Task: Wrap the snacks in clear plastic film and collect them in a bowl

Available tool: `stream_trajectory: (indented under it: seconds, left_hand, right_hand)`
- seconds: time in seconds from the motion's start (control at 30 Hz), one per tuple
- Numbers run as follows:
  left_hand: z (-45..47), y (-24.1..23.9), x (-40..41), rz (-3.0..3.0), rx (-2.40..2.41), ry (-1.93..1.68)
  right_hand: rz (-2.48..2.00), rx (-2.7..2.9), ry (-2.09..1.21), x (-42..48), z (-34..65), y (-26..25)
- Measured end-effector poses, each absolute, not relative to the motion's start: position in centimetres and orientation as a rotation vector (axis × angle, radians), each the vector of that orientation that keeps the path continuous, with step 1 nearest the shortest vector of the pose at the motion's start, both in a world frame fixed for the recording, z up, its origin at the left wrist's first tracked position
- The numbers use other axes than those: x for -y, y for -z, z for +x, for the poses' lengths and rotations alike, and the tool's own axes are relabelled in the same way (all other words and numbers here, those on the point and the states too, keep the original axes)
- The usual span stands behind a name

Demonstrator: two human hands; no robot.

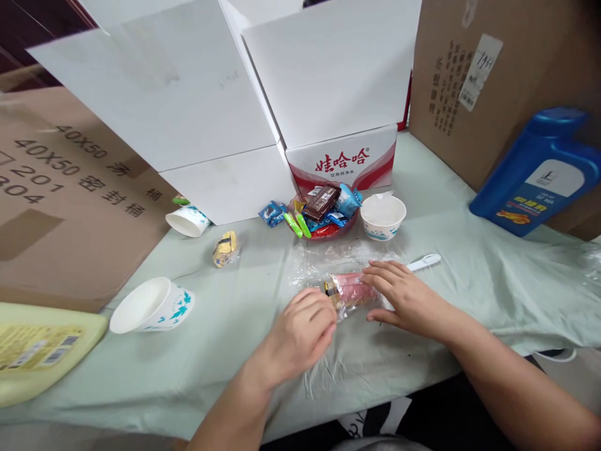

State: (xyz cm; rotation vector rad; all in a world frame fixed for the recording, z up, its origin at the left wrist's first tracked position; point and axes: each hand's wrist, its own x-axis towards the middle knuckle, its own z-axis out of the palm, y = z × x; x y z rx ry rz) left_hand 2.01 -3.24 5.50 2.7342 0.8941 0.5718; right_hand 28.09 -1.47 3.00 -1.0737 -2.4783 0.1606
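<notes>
A pink and tan snack in a clear wrapper (353, 289), with a small black and gold label at its left end, lies on a sheet of clear plastic (310, 268). My left hand (303, 329) is closed at the snack's left end, its fingers curled so that I cannot see what is between them. On the right end rest the outstretched fingers of my right hand (404, 297), spread with the thumb apart. Just beyond that hand, a white plastic handle (425, 262) sticks out; its other end is hidden.
Behind stands a red bowl (331, 233) of wrapped snacks, beside an upright paper cup (383, 216). A yellow wrapped snack (225, 248) and two tipped paper cups (153, 305) lie left. A blue bottle (535, 172) stands right, a yellow bottle (47, 354) left. Boxes (328, 75) wall the back.
</notes>
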Motion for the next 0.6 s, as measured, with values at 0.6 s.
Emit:
stream_trajectory:
  seconds: [0.6]
  left_hand:
    - [3.3, -0.9, -1.1, 2.266, -1.295, -0.673]
  right_hand:
    - [-1.732, 2.606, -0.123, 1.6, 27.9, -3.3]
